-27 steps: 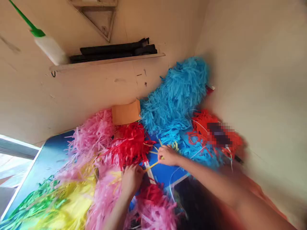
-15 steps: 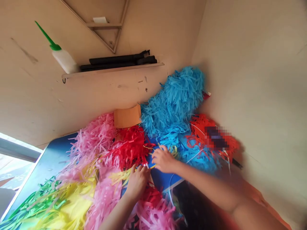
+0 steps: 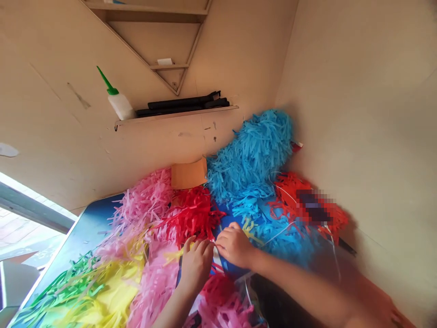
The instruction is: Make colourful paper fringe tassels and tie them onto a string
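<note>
Yellow shredded paper strips point(image 3: 172, 256) lie on the blue tabletop point(image 3: 82, 228), tucked between the pink fringe and the red fringe, right under the two hands at the middle of the table. Far left, green shredded paper point(image 3: 58, 291) spills off the near corner, and a bright yellow paper heap point(image 3: 105, 287) sits just beside it. Next along, pale pink shredded paper point(image 3: 143, 214) runs back toward the wall. Left hand point(image 3: 196, 264) is down on the pile, fingers curled and close together over the yellow strips; whether it truly grips one, I cannot tell. Red shredded paper point(image 3: 191, 214) bunches just behind it. Right hand point(image 3: 235, 246) meets the left almost fingertip to fingertip, fingers bent in a pinch, though what sits between them is too small to make out. Behind, a big fluffy blue shredded paper mound point(image 3: 252, 155) leans into the corner, and orange-red shredded paper point(image 3: 290, 191) lies at the far right.
</note>
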Demonstrator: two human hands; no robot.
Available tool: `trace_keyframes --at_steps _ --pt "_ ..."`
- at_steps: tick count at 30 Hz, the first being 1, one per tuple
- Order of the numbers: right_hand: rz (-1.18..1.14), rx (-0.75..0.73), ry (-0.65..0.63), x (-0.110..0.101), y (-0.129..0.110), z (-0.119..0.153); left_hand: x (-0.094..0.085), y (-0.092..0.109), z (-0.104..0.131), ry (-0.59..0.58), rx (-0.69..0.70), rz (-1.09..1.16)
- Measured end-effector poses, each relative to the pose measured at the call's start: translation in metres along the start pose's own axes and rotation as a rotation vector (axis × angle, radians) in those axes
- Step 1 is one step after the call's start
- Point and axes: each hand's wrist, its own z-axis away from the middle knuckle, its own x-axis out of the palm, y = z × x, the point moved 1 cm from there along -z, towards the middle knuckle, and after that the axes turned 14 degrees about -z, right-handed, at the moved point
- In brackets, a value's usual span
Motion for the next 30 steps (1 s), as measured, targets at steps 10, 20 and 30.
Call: trace_keyframes --at_steps 10,20,30 --pt "-1.460 0.545 -0.172 -0.049 -0.034 -0.001 -0.091 0.013 -0.008 0.349 0.009 0.217" --pt "-1.787 0.811 0.090 -0.008 -0.041 0.021 -0.064 0.017 0.009 0.330 -0.228 0.359" --pt "-1.726 0.719 0.401 -0.001 -0.062 0.018 -0.051 0.031 0.013 0.164 -0.620 0.824"
